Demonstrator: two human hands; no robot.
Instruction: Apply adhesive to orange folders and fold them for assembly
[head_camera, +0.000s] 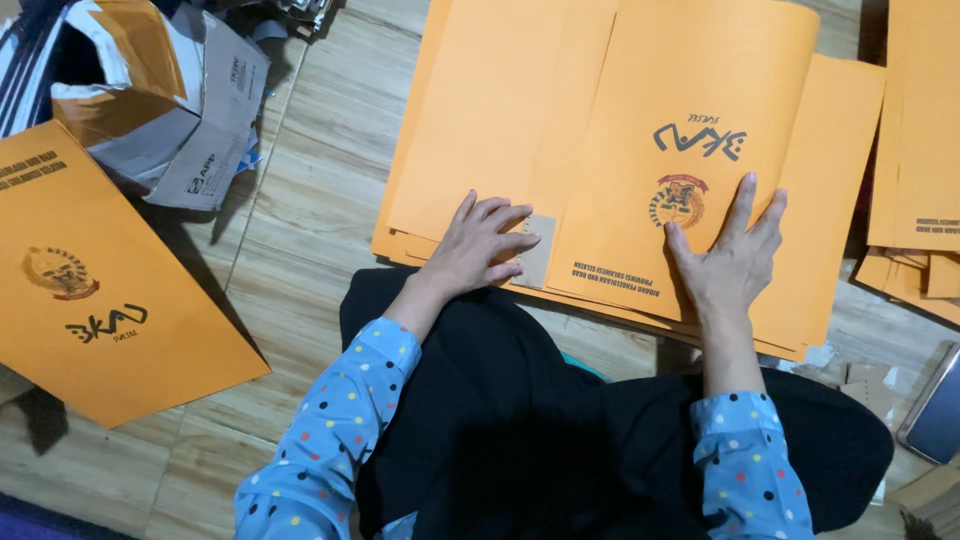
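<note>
I watched through the head camera as both hands lay flat on a stack of orange folders spread on the wooden floor (300, 190) in front of the person's lap. The left hand (478, 250) rested palm down, fingers spread and gripping nothing, on the lower edge of the left orange folder (480, 110), with its fingertips touching a small tan paper tab (538, 250) at the seam between the 2 sheets. The right hand (732, 262) was also open and flat, fingers fanned, pressing on the top printed orange folder (700, 100) just beside its round crest emblem (678, 200).

To do this step well, I judged that the right palm should keep the top folder pinned so it could not slide over the sheets beneath, while the left fingertips worked the tab with even pressure. The edges looked fanned rather than squared, so I would have lined them up before pressing harder. Smooth card on smooth card probably slips easily, so light, steady contact seemed wiser than a push.

1 more printed orange folder (100, 290) lay well apart at the left, near a torn cardboard box (160, 90). Another orange pile (920, 130) sat at the right edge, and a dark phone (938, 405) lay by the right knee. Blue dotted sleeves (340, 430) covered both forearms.
</note>
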